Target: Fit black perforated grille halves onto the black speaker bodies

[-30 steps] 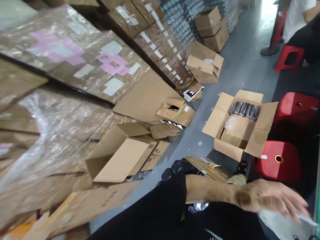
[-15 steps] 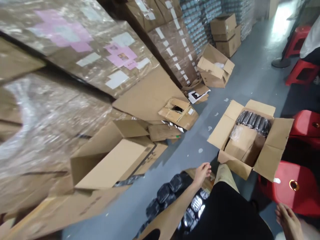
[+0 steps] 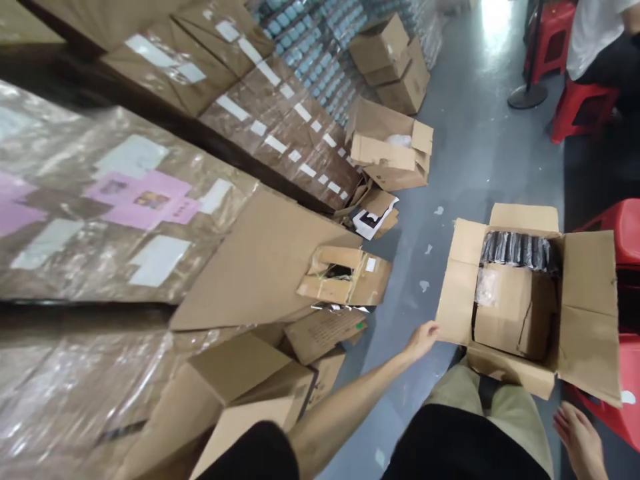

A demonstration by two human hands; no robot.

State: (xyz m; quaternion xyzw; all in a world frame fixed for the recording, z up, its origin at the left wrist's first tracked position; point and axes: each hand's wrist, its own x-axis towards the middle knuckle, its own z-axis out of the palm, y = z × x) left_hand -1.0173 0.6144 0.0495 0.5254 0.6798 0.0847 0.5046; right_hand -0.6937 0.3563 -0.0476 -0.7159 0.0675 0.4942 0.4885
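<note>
The open carton sits on the grey floor just ahead of the person's khaki-clad legs, its flaps folded outward; inside, a row of black wrapped packets lies along the far end, with a brown inner box nearer and a patch of clear plastic at that box's corner; the left hand is narrow, fingers bunched at the near corner of the left flap, though whether they pinch it I cannot tell; the right hand is loosely curled below the right flap, near a red stool, and I cannot tell whether it holds anything; across the floor to the left, a smaller carton with a gap in its top leans near film-wrapped stacks
</note>
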